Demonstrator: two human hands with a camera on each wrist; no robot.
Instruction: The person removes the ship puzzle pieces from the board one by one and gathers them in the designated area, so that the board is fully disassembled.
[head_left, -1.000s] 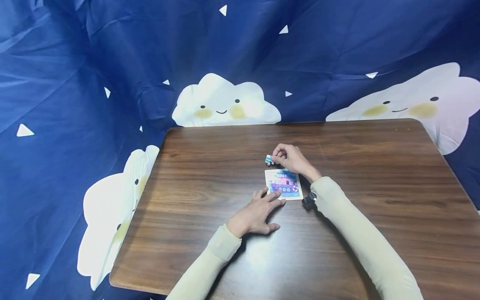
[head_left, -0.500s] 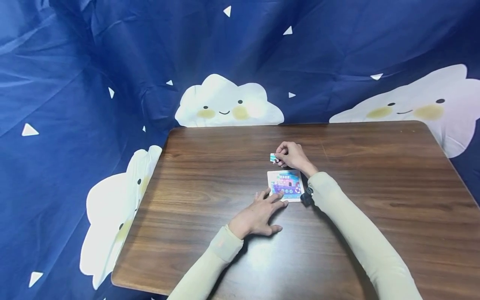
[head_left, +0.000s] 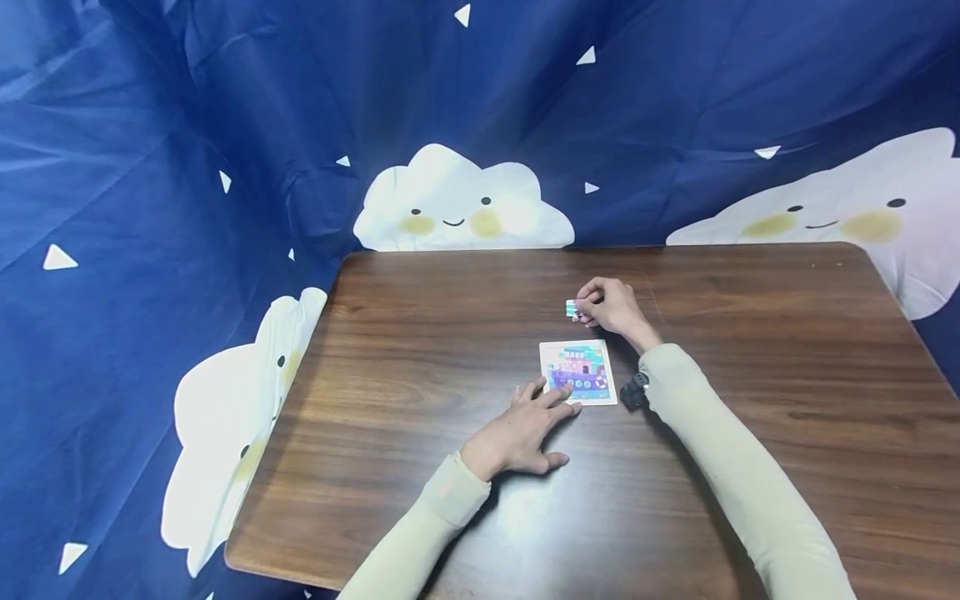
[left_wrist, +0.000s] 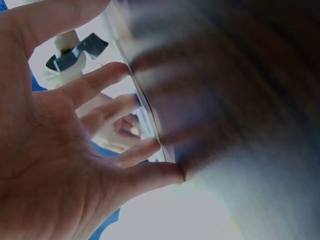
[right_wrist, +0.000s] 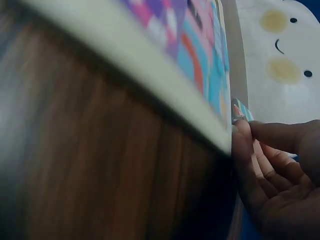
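Note:
A square jigsaw puzzle (head_left: 581,367) with a ship picture and a white border lies flat on the table. My left hand (head_left: 521,429) is spread over its near left corner, fingertips resting on the border and thumb out on the wood. Beyond the puzzle's far edge, my right hand (head_left: 613,307) pinches a small puzzle piece (head_left: 571,308), white with teal stripes, between thumb and index finger. In the right wrist view the piece (right_wrist: 243,111) pokes out past the fingertips, behind the puzzle's border (right_wrist: 150,75). The left wrist view shows the fingers (left_wrist: 100,82) along the puzzle's edge.
The brown wooden table (head_left: 405,358) has rounded corners. A dark blue cloth (head_left: 300,100) with smiling white clouds hangs behind it and along the left side. A small black camera (head_left: 634,392) is strapped at the right wrist, beside the puzzle's right edge.
My right hand has moved to the right and slightly farther from the puzzle, carrying the pinched piece. The left hand stays on the puzzle's corner.

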